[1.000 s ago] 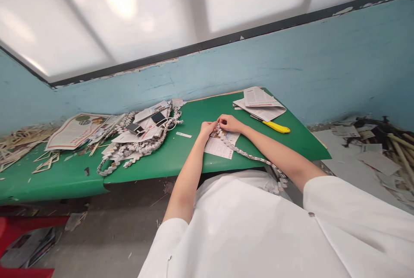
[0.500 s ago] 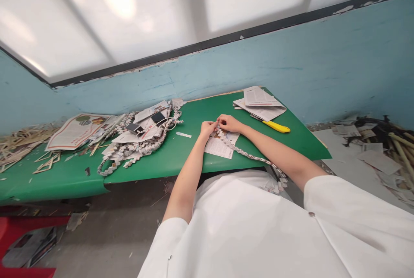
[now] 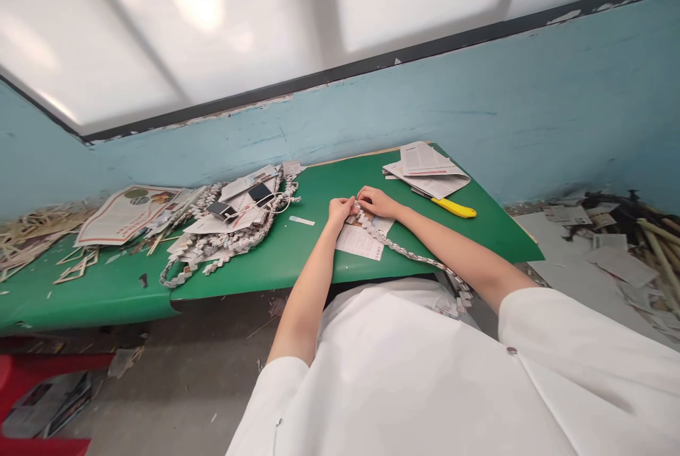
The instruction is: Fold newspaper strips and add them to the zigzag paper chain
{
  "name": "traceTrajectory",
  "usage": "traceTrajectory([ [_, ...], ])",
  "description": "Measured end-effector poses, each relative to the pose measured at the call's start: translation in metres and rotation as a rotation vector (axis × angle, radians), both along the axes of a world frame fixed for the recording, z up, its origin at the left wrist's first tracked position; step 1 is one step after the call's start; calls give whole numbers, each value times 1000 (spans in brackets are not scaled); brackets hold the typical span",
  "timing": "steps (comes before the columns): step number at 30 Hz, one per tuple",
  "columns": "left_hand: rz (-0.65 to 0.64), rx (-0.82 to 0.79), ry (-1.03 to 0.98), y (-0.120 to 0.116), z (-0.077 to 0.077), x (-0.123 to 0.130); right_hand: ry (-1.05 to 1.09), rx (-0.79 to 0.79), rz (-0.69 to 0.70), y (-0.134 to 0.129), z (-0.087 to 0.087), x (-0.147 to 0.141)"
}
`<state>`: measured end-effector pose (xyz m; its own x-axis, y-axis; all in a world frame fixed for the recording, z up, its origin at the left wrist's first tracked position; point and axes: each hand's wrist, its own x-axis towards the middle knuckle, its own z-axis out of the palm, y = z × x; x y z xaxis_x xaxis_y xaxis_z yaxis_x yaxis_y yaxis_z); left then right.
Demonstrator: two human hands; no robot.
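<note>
A zigzag chain of folded newspaper runs from between my hands across the table edge and down by my lap. My left hand is closed, its thumb and finger pinching the chain's far end. My right hand meets it from the other side, fingers bent and closed around that same end; the fingertips are partly hidden. Beneath the chain lies a printed newspaper sheet. A loose paper strip rests on the green table to the left of my hands.
A yellow-handled knife lies partly under folded newspapers at the right. To the left, a heap of paper chains carries black boxes and a white cable. Farther left are a newspaper and wooden sticks. A red stool stands below.
My hands stay in nearly the same spot, with only small finger movements at the chain's end. Nothing else has visibly moved.
</note>
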<state>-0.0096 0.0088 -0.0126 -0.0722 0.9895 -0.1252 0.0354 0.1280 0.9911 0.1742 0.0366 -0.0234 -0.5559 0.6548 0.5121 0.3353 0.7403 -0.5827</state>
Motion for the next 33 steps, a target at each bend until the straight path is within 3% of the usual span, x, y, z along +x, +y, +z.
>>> traceTrajectory([
  [9, -3, 26, 11, -1, -1, 1, -60, -6, -39, -6, 4, 0],
  [20, -23, 152, 34, -6, 10, 2, 136, -68, -178, -3, 3, -2],
  [25, -59, 197, -14, -3, 5, 3, 180, -37, -154, -6, 5, -3],
  [33, -22, 300, 207, 4, -2, -2, 56, 67, -68, -12, 12, 0],
])
